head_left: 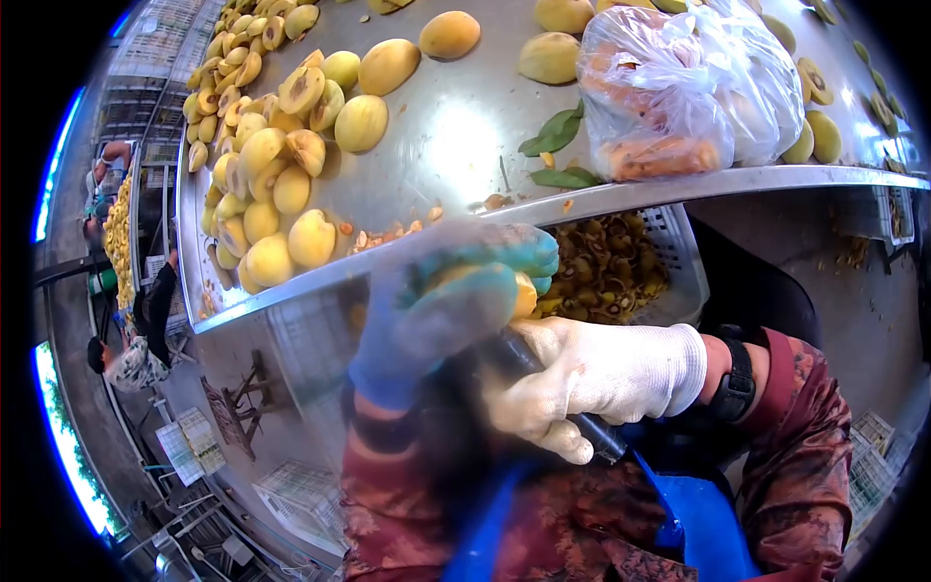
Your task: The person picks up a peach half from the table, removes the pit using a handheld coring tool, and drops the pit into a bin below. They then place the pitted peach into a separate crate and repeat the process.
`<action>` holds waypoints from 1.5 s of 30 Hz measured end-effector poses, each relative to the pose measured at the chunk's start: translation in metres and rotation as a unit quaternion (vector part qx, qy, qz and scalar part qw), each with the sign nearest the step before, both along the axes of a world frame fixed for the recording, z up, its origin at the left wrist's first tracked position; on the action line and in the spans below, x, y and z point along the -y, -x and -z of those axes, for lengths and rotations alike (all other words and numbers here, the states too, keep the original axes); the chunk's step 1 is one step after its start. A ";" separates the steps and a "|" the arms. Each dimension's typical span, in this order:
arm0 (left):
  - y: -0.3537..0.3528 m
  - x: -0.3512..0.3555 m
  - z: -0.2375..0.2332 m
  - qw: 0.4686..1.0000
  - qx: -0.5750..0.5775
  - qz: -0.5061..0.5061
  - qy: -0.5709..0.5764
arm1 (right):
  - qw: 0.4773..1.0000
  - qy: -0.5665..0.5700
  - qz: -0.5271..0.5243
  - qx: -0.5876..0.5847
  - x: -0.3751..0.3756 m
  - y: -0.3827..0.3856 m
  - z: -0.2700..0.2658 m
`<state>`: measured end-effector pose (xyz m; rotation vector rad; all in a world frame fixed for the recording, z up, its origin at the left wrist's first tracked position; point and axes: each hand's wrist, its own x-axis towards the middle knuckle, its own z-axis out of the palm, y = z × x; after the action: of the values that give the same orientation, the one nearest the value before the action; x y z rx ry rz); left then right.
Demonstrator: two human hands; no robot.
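My left hand (pixel 456 291), in a teal and grey glove blurred by motion, is closed around a yellow peach (pixel 525 295), mostly hidden by the fingers. Just below and to its right, my right hand (pixel 606 373) wears a white knit glove. Its fingers wrap round a tool with a black handle (pixel 599 436); the working end is hidden near the peach. On the metal table (pixel 456 145) ahead lie many yellow peaches (pixel 361 123), some whole and some cut (pixel 302 89) with brown centres showing.
Clear plastic bags (pixel 669 87) with orange contents sit at the table's right, beside green leaves (pixel 553 134). Below the raised table edge stands a white crate (pixel 687 262) of brown-yellow scraps (pixel 611 267). Other people (pixel 136 359) work at far left near a wooden stool (pixel 240 403).
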<state>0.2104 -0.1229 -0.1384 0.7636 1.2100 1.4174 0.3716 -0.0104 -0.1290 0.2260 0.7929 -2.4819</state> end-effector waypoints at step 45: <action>0.000 -0.016 0.000 0.945 0.152 -0.284 -0.061 | 0.524 -0.788 -0.066 -0.316 -0.014 -0.006 0.011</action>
<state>0.2102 -0.1074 -0.1384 0.2560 1.1495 2.0125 0.3772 0.0036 -0.1404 -0.1843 2.9542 -0.7936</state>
